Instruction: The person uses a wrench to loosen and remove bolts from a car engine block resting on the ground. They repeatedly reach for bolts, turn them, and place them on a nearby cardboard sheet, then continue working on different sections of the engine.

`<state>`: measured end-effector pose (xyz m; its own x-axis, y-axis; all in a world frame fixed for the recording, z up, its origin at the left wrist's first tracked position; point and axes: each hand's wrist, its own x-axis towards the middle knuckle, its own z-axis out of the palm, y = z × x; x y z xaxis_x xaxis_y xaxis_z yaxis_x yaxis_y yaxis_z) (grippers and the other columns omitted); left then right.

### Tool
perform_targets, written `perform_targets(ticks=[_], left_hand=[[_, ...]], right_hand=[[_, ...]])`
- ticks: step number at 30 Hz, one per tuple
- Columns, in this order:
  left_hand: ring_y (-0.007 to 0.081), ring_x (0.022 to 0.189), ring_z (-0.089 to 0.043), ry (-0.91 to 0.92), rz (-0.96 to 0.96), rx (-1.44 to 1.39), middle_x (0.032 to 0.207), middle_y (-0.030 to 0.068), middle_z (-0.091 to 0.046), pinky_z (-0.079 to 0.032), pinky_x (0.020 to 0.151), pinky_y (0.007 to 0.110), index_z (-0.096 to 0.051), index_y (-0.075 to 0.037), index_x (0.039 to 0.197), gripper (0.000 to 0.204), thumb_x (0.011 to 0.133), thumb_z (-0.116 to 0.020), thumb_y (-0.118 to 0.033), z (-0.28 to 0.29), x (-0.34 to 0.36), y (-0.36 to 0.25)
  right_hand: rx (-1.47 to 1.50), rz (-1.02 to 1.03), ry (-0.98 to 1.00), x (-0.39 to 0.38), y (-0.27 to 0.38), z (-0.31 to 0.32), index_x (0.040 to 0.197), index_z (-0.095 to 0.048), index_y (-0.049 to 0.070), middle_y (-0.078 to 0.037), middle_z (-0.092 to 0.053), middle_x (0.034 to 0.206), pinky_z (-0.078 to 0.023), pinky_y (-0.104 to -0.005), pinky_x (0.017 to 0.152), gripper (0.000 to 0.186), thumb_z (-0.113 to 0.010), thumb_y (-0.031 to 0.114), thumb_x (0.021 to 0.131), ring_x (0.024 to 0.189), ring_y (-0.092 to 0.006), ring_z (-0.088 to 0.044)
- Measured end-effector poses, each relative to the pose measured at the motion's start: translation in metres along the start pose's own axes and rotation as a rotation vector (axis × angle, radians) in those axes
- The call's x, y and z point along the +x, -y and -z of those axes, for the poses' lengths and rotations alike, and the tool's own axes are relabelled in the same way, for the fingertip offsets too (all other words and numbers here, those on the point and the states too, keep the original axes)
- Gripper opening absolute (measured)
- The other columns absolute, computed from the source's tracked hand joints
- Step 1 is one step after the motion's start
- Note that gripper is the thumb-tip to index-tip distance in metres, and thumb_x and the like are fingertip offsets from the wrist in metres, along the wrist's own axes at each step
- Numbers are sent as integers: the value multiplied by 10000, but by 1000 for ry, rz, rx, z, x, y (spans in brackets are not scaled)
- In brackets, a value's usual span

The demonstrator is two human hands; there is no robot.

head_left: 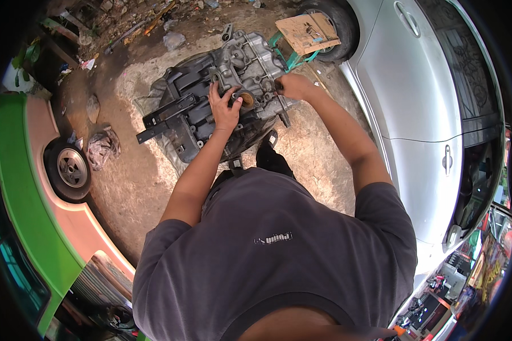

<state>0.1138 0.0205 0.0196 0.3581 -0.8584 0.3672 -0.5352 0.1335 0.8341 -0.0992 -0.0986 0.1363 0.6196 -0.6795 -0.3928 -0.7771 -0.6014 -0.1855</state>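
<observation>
A grey metal engine assembly (246,57), with black housings and brackets (170,111), sits on a dark support in front of me. My left hand (224,108) rests on it with fingers spread, touching the casting beside a round brass-coloured opening (244,100). My right hand (293,86) is at the engine's right side, fingers curled in against the casting; what they hold, if anything, is hidden behind them.
A silver car (415,113) stands close on my right, a green and pink vehicle (23,142) on my left. A green stool with a wooden board (301,34) is beyond the engine. Crumpled cloth (102,149) and litter lie on the concrete ground.
</observation>
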Motion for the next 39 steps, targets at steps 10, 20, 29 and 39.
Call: perform_targets(ticks=[10, 20, 29, 39], left_hand=[[464, 1369, -262, -6, -8, -22, 1429, 253, -362, -191, 1128, 570, -723, -200, 1071, 356, 807, -624, -417, 0, 0, -1], [465, 1363, -274, -19, -42, -7, 1420, 253, -372, -198, 1126, 560, -722, -217, 1075, 355, 781, -639, -398, 0, 1, 0], [463, 1366, -266, -10, -37, -9, 1422, 261, -367, -213, 1127, 542, -722, -215, 1077, 351, 791, -631, -397, 1, 2, -3], [454, 1375, -259, 12, -20, -1, 1441, 262, -354, -226, 1126, 525, -724, -209, 1076, 357, 809, -624, -423, 1, 2, -1]], right_hand=[[-91, 67, 75, 14, 3, 7, 948, -686, 43, -185, -688, 920, -520, -473, 802, 350, -691, 369, 820, 920, -369, -656], [-158, -99, 55, 6, 12, 5, 972, -692, 26, -175, -693, 941, -530, -450, 809, 400, -685, 403, 836, 950, -345, -663], [9, -228, -44, -17, 13, -13, 1022, -664, 107, -159, -686, 948, -517, -464, 790, 386, -641, 457, 860, 944, -357, -653], [82, -279, 0, 1, 8, -16, 983, -689, 14, -224, -686, 954, -522, -470, 808, 397, -666, 378, 827, 930, -395, -656]])
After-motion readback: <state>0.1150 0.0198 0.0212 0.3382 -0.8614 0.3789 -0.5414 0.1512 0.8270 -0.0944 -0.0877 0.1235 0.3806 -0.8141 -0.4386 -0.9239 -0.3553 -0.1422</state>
